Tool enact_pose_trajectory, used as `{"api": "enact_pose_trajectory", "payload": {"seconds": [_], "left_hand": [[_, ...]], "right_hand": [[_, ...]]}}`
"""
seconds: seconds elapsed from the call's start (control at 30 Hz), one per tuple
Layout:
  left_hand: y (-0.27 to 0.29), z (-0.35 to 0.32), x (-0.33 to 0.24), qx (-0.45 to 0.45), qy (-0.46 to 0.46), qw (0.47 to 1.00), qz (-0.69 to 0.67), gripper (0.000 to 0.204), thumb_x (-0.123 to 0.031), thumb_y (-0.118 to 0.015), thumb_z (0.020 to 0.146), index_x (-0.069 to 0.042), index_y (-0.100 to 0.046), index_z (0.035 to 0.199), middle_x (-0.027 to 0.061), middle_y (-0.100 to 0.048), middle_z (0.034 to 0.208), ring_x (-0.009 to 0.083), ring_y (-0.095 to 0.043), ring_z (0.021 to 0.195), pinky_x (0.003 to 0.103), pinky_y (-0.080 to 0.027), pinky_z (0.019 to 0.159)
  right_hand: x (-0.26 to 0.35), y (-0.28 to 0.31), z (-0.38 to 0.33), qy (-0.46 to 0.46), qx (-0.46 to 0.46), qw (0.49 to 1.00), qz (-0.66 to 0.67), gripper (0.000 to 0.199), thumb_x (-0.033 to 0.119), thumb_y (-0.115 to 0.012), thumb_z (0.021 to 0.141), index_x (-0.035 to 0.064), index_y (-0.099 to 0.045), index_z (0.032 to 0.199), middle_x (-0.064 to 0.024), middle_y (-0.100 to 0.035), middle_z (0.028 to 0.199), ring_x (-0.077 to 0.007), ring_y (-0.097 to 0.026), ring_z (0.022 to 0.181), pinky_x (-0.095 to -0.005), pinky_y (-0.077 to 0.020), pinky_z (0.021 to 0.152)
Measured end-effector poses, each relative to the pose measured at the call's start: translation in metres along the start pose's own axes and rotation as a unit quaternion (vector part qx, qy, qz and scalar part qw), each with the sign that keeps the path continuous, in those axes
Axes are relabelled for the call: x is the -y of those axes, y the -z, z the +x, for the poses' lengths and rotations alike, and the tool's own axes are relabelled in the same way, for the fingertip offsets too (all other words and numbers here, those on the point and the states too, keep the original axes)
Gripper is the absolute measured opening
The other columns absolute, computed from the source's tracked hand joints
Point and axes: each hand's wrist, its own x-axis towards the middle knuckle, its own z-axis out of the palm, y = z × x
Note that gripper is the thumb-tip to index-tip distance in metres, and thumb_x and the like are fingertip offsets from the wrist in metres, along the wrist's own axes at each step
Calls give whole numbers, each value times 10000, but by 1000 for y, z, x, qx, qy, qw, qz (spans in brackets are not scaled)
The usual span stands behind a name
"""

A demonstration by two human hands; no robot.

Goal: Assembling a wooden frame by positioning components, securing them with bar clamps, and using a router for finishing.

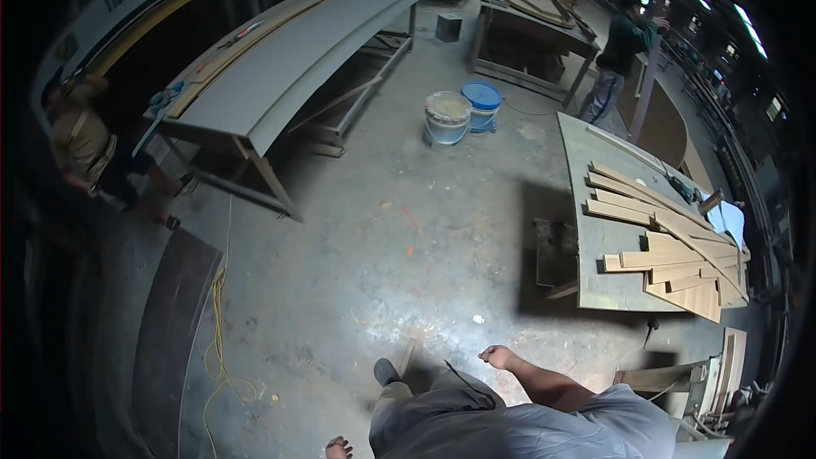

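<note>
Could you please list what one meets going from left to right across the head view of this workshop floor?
Crouching person in tan top → long grey workbench → translucent white bucket → blue bucket → standing person in dark green top → pale wooden planks stacked on the right-hand table.

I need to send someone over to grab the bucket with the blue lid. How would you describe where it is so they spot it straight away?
On the concrete floor between the long grey workbench and the dark worktable at the far end, two round plastic buckets stand touching. Take the farther, right-hand bucket with the blue lid; its neighbour, the pale translucent bucket, has a whitish top.
</note>
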Motion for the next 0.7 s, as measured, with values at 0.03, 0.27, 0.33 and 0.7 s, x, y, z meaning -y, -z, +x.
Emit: {"api": "enact_pose_trajectory", "payload": {"seconds": [0.03,0.27,0.33,0.7], "left_hand": [[1,12,-57,-18,-30,998,50,435,-306,-532,931,-98,-478,1309,132,-580,1210,322,-593,1017,492,-486,791],[-106,78,-420,-53,-205,955,206,229,-286,-535,914,-120,-559,1071,44,-616,953,193,-591,755,319,-417,569],[-172,89,-492,-43,-225,943,239,253,-298,-517,930,-116,-553,1102,41,-616,979,189,-586,806,318,-425,616],[-542,97,-663,237,-278,817,447,411,-345,-568,939,-106,-538,1271,67,-642,1141,224,-632,956,368,-488,784]], "right_hand": [[8,11,2,-10,-9,1000,14,382,415,-612,880,43,-696,902,-99,-705,883,-225,-632,838,-327,-482,799],[-20,29,18,-197,-151,889,384,303,342,-630,883,47,-671,939,-61,-678,845,-159,-576,683,-323,-484,615],[-29,15,28,-263,-164,845,436,358,378,-641,868,23,-673,905,-82,-674,792,-170,-559,613,-323,-462,544],[34,245,261,-137,-117,957,226,469,465,-535,884,69,-685,1085,-172,-670,1073,-344,-594,1060,-360,-448,946]]}}
